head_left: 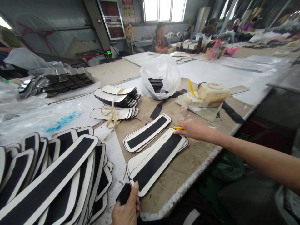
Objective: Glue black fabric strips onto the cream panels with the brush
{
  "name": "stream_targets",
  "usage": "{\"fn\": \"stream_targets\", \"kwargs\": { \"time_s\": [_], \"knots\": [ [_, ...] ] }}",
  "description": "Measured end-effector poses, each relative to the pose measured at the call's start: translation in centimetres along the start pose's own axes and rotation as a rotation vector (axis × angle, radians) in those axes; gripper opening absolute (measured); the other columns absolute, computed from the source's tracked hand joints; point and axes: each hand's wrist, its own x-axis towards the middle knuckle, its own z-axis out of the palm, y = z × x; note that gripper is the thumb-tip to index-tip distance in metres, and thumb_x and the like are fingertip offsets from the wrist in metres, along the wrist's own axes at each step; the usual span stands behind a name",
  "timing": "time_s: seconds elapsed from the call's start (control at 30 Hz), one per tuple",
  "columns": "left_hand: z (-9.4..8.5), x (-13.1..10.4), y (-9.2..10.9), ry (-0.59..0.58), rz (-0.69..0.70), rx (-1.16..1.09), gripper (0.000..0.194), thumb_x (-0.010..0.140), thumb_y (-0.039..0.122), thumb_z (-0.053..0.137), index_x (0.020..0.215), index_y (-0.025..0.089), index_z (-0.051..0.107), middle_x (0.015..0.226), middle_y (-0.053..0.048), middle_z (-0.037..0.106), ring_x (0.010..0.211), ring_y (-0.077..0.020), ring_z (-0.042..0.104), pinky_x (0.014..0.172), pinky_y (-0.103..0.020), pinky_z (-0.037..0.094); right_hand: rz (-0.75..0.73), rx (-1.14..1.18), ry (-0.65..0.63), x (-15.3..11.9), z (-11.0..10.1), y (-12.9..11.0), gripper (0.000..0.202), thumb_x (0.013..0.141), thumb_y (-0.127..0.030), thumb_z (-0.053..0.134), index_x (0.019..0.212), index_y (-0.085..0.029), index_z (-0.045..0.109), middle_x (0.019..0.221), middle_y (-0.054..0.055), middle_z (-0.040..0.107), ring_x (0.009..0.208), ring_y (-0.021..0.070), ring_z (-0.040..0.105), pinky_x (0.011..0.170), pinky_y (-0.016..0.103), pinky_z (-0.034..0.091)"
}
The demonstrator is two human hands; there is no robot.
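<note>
My left hand (127,206) is closed at the bottom, around a black fabric strip (123,193). Its thumb tip is at the near end of a long white panel with a black strip down its middle (154,162). This panel lies on a fanned stack of white, dark-edged panels. A thin yellow stick (178,127) is gripped in my right hand (192,129), whose fingers are at the far end of the same panel. Whether the stick has bristles is hidden. Just beyond lies a smaller stack of black-striped panels (147,132).
Many striped panels (51,178) overlap on the left. Behind are tied white pieces (114,114), a plastic bag of black pieces (160,76) and a stained container (213,93) beside a yellow stick (191,87). A person (161,39) sits across the table.
</note>
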Motion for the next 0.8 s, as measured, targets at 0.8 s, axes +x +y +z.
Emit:
{"fn": "stream_targets", "kwargs": {
  "time_s": [0.8],
  "knots": [
    [-1.5, -3.3, 0.7, -0.109, 0.042, -0.345, 0.040, 0.060, 0.042, 0.077, 0.058, 0.018, 0.045, 0.043, 0.009, 0.038, 0.040, -0.0051, 0.031, 0.040, -0.019, 0.025, 0.251, 1.154, -0.097, -6.0, 2.1, 0.4, 0.045, 0.068, -0.062, 0.062, 0.067, -0.023, 0.040, 0.048, -0.007, 0.035, 0.039, 0.0066, 0.030, 0.040, 0.026, 0.018]
  ]
}}
